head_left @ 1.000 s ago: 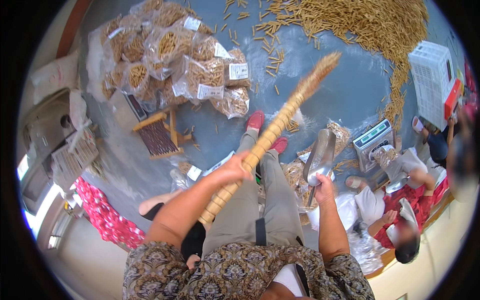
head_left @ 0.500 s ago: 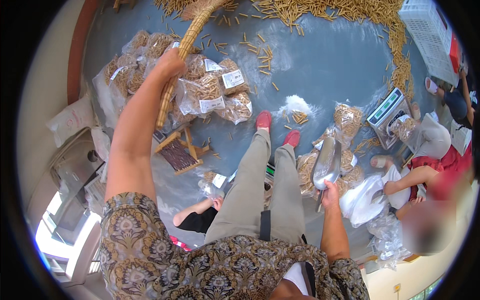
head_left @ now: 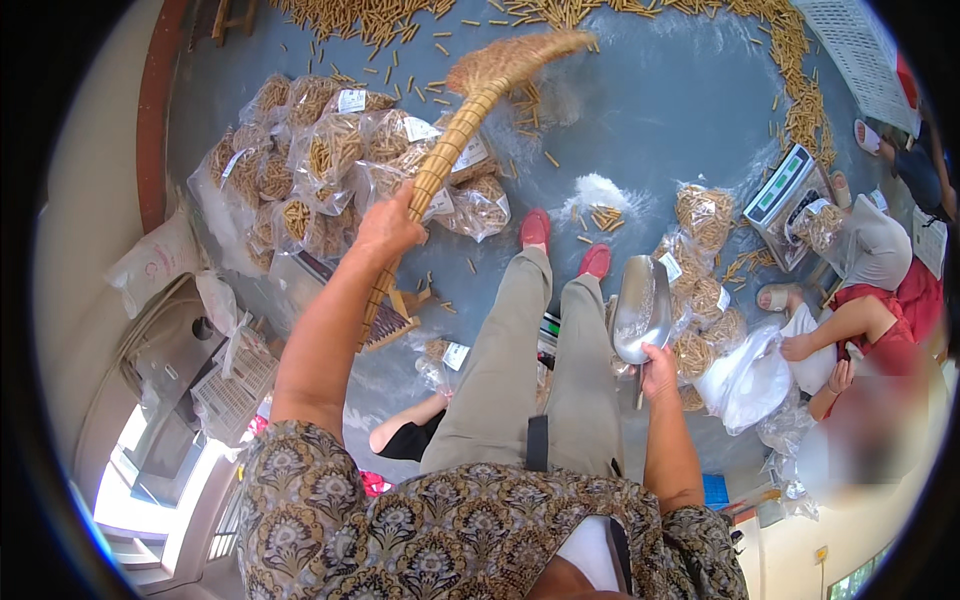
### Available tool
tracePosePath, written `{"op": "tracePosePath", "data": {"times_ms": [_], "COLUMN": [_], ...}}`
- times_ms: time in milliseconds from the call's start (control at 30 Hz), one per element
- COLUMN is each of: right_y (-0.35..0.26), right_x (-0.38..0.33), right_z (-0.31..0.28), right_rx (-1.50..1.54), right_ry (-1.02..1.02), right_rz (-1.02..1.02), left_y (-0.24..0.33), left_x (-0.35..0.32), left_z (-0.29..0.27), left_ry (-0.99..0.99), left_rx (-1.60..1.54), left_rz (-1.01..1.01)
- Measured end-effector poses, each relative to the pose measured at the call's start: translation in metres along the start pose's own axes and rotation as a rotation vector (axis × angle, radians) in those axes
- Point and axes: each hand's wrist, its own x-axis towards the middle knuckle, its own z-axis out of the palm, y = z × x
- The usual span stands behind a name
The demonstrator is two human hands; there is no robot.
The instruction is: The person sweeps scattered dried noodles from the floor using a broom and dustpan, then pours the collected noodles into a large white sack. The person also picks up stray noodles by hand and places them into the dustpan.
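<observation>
My left hand is closed around the wrapped handle of a straw broom. Its bristles fan out to the right over loose brown sticks and white dust; whether they touch the floor I cannot tell. In my right hand is the handle of a metal scoop, held beside my right leg. The scoop's bowl looks bare inside. Ahead of my red shoes lies a small heap of white powder with a few brown sticks against it.
Clear bags of sticks are piled at left, with more bags at right near a scale. Loose sticks line the far floor. A person in red sits at right; another person's arm shows behind my left leg.
My left hand has moved right and nearer, and the broom's bristles have swung right across the scattered sticks. My right hand keeps hold of the scoop, slightly higher in view.
</observation>
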Motion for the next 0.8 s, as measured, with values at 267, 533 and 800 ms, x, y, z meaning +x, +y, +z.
{"op": "tracePosePath", "data": {"times_ms": [267,533,800], "right_y": [0.005,0.004,0.015], "right_x": [-0.002,0.004,0.004], "right_z": [0.005,-0.002,0.005], "right_rx": [-0.087,0.006,-0.001], "right_ry": [0.087,0.065,0.059], "right_rz": [0.036,-0.013,0.051], "left_y": [0.032,0.015,-0.009], "left_x": [0.116,0.122,0.011], "left_z": [-0.029,-0.085,-0.044], "left_ry": [0.136,0.308,0.266], "left_rx": [0.304,-0.131,-0.204], "left_rz": [0.158,0.010,-0.028]}}
